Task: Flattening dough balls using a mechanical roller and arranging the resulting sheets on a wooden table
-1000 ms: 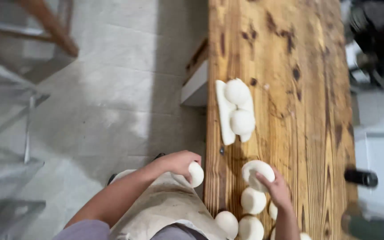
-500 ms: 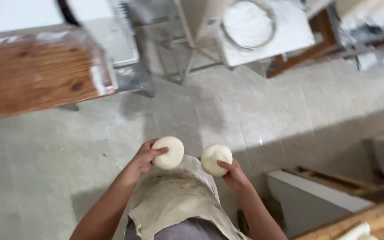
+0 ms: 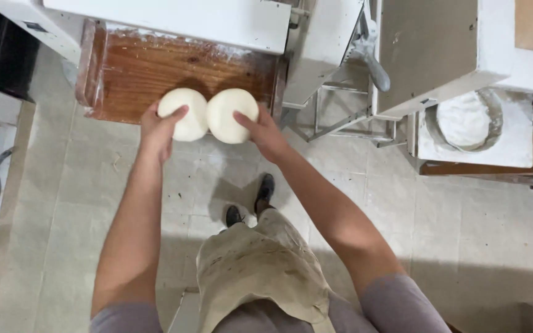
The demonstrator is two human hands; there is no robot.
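Dough balls, one [image 3: 183,113] gripped in the left hand [image 3: 157,128], one [image 3: 232,115] in the right hand [image 3: 261,132], are held touching at the floured wooden surface's [image 3: 131,74] near edge, not yet set down.

Head view, straight down

We look from our head steeply down past our apron [image 3: 260,271] to the floor [image 3: 470,234], near our outstretched arms; the board [image 3: 131,71] fills the upper edge.

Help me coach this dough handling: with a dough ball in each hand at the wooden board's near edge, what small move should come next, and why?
Probably lower both onto the wooden board. The left hand holds one dough ball, the right hand the other dough ball, both at its near edge, and the floured board looks bare.
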